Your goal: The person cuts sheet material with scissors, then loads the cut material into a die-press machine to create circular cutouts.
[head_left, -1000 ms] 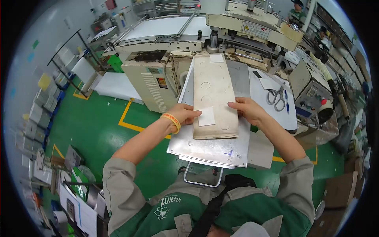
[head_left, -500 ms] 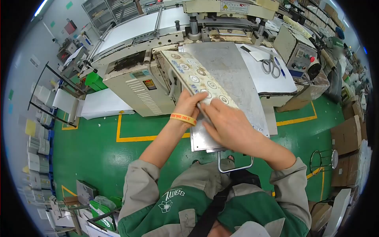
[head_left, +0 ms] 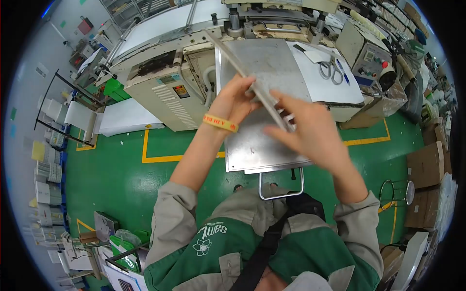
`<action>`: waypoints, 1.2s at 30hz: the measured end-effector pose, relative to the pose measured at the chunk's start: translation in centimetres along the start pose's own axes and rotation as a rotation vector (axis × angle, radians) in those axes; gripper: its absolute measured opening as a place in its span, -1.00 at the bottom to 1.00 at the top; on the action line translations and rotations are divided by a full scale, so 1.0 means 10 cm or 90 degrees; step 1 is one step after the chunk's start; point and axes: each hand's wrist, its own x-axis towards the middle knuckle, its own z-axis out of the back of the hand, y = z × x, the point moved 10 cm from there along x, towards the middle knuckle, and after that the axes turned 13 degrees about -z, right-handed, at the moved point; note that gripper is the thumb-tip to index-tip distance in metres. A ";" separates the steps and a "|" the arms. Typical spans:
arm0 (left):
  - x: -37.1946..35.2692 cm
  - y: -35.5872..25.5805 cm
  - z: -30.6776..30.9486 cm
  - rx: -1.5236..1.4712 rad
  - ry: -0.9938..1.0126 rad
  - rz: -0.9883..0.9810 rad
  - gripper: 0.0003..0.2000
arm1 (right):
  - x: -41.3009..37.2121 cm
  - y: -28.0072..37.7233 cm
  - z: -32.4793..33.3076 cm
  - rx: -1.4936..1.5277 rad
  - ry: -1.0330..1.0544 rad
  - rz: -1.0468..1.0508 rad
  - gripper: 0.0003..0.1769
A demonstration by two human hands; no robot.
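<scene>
A flat rectangular board (head_left: 230, 56) is held up on its edge above the metal plate (head_left: 257, 150), so mostly its thin side shows. My left hand (head_left: 235, 99) grips it near the middle, thumb over the top edge; a yellow wristband (head_left: 220, 122) circles that wrist. On the other side, my right hand (head_left: 310, 127) closes round the lower right end, slightly blurred. The board's broad faces are turned from sight. A metal loop handle (head_left: 281, 196) sticks out from under the plate's front edge, close to my body.
Behind the plate stands a press machine (head_left: 281, 33). To the right, scissors (head_left: 324, 72) and a blue pen (head_left: 343, 72) lie on white paper (head_left: 344, 92), beside a control box (head_left: 366, 56) with a red knob. A stool (head_left: 395, 192) and cardboard boxes (head_left: 424, 169) are further right.
The board has been turned from showing its face with several printed rings to nearly edge-on. My right hand has shifted up and right. The view has tilted slightly downward.
</scene>
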 end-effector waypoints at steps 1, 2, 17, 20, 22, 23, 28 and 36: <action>0.06 0.01 -0.19 -0.015 0.067 -0.015 -0.59 | 0.09 -0.18 0.09 0.041 -0.018 -0.033 -0.54; 0.08 0.03 -0.22 0.006 0.059 -0.034 -0.50 | 0.18 -0.34 0.17 0.046 0.010 -0.080 -0.58; -0.78 0.20 0.18 0.905 0.048 -0.249 -0.14 | 0.08 -1.75 -0.80 0.814 0.137 -0.378 -0.42; -0.87 0.23 0.21 0.888 0.031 -0.222 -0.13 | 0.01 -1.67 -0.80 0.735 0.165 -0.326 -0.40; -0.93 0.28 0.23 0.942 0.055 -0.235 -0.11 | 0.00 -1.69 -0.69 0.570 0.124 -0.260 -0.41; -0.95 0.28 0.18 0.983 0.076 -0.255 -0.11 | -0.01 -1.69 -0.63 0.487 0.101 -0.230 -0.41; -0.86 0.27 0.18 0.971 0.072 -0.259 -0.15 | -0.01 -1.65 -0.48 0.237 0.056 -0.172 -0.45; -0.92 0.29 0.16 1.006 0.092 -0.239 -0.14 | -0.03 -1.62 -0.46 0.196 0.067 -0.165 -0.48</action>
